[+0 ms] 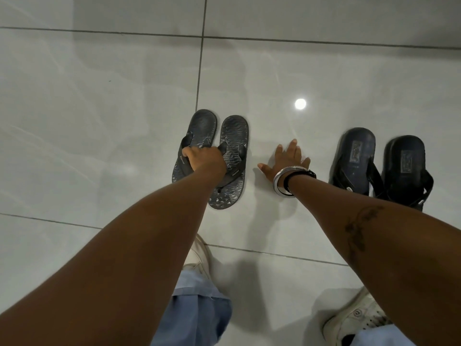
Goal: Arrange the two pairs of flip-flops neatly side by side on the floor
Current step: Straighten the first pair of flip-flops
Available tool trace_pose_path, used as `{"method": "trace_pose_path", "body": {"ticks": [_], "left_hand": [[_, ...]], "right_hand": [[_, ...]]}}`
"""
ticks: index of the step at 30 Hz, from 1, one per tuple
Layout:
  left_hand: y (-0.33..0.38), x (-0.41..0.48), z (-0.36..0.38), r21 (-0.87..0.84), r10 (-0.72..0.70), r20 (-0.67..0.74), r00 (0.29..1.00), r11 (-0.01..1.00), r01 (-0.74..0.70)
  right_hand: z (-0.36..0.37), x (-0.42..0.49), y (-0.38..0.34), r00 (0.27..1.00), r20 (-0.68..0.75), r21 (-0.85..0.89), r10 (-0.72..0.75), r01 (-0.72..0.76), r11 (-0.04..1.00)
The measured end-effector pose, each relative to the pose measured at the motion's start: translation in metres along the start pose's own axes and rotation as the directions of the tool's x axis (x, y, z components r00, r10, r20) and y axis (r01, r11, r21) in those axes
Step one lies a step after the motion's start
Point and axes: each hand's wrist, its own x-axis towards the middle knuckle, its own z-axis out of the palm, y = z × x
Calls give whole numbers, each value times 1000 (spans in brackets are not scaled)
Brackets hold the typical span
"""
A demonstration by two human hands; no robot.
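**While 1 pair is being gripped, a gap is still being left between the 2 pairs**

With both pairs already sitting heel-away and toes toward the person, the patterned pair [212, 158] is being held at 11 o'clock by the left hand [203, 159], its fingers curled over the straps. The right hand [287, 159] is being rested flat and spread on the tiled floor [99, 96], empty, between the pairs. The dark pair [379, 168] is lying at 2 o'clock, well apart. Closing that gap is judged to be remaining. Glossy pale tiles are reflecting a ceiling light [300, 103].

Tiled floor [99, 108], patterned flip-flops [232, 151], dark flip-flops [359, 156]
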Motion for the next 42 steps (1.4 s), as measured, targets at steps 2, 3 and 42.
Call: {"method": "trace_pose_path", "body": {"ticks": [2, 3, 42], "left_hand": [[-2, 3, -4, -69, -19, -41, 999, 998, 16], [-3, 5, -5, -95, -26, -59, 998, 995, 20], [-35, 139, -126, -429, -230, -276, 933, 898, 94]], "right_hand": [[-1, 1, -2, 1000, -12, -8, 0, 0, 1000], [0, 2, -3, 1000, -13, -11, 2, -2, 1000], [21, 7, 14, 996, -81, -113, -33, 24, 993]]}}
